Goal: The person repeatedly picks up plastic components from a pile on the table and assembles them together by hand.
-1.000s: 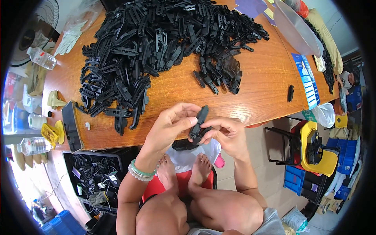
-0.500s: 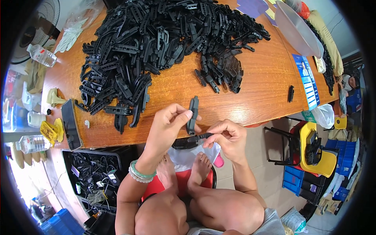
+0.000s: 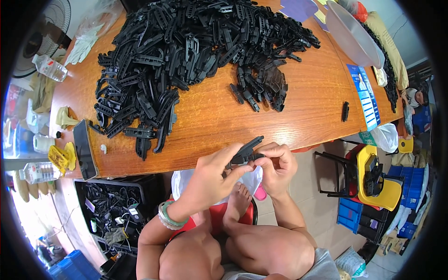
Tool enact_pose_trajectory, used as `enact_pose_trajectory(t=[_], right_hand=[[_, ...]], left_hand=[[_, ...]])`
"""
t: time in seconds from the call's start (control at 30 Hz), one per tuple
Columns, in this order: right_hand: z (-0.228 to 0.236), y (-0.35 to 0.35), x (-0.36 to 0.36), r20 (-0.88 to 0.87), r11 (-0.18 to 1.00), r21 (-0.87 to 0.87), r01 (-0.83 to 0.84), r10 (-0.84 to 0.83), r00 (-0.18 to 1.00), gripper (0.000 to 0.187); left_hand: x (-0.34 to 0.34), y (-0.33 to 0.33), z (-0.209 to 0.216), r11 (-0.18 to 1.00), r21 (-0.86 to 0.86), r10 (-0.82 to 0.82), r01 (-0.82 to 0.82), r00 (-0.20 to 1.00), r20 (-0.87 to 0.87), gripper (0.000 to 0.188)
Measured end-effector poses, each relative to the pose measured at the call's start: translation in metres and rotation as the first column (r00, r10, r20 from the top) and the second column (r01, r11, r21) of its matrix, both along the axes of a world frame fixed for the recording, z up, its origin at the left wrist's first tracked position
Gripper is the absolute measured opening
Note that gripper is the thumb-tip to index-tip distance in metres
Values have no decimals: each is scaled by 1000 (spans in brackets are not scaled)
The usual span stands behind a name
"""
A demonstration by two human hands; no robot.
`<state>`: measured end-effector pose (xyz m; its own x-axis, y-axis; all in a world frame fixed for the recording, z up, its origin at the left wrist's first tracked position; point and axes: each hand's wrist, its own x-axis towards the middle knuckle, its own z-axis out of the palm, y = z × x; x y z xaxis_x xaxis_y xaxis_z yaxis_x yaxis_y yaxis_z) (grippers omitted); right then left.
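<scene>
Just off the table's near edge, my left hand (image 3: pixel 215 175) grips a long black plastic part (image 3: pixel 246 148), its tip pointing up and to the right. My right hand (image 3: pixel 278 167) pinches a smaller black piece (image 3: pixel 256 157) against the long part's right side. Fingers cover much of both pieces, so I cannot tell whether they are joined. Across the far side of the table spreads a big heap of similar black plastic parts (image 3: pixel 172 56). A smaller cluster of black pieces (image 3: pixel 263 86) lies at its right end.
A phone (image 3: pixel 85 149) rests at the table's left edge near a white earbud (image 3: pixel 103 148). One loose black part (image 3: pixel 345 111) and a blue leaflet (image 3: pixel 365 95) lie at the right. A pale plastic basin (image 3: pixel 353 35) stands behind. Below left is a black crate (image 3: pixel 112 186).
The two black pieces, apart or barely touching before, are now together. My left hand has moved lower and to the right, tilting its long part rightward. My right hand has shifted only slightly.
</scene>
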<state>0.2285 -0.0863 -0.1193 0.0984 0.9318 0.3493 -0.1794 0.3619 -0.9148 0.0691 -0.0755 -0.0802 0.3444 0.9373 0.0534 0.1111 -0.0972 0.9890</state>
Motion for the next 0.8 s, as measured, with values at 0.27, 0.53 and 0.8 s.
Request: enact_pose_trajectory(t=[0.27,0.53,0.8], right_hand=[[18,9,5,454,997,39,69,-80,888,34],[16,5,20,362,986,-61,-154,166,917,34],[16,6,20,331,986,-100,-132,158,930,30]], left_hand=[[-14,-2,-13,974,222,-8,47,985,-171,40],[-9,0,-5,921,385,11,66,981,-193,40],[-7,1,-7,913,407,35,34,986,-163,39]])
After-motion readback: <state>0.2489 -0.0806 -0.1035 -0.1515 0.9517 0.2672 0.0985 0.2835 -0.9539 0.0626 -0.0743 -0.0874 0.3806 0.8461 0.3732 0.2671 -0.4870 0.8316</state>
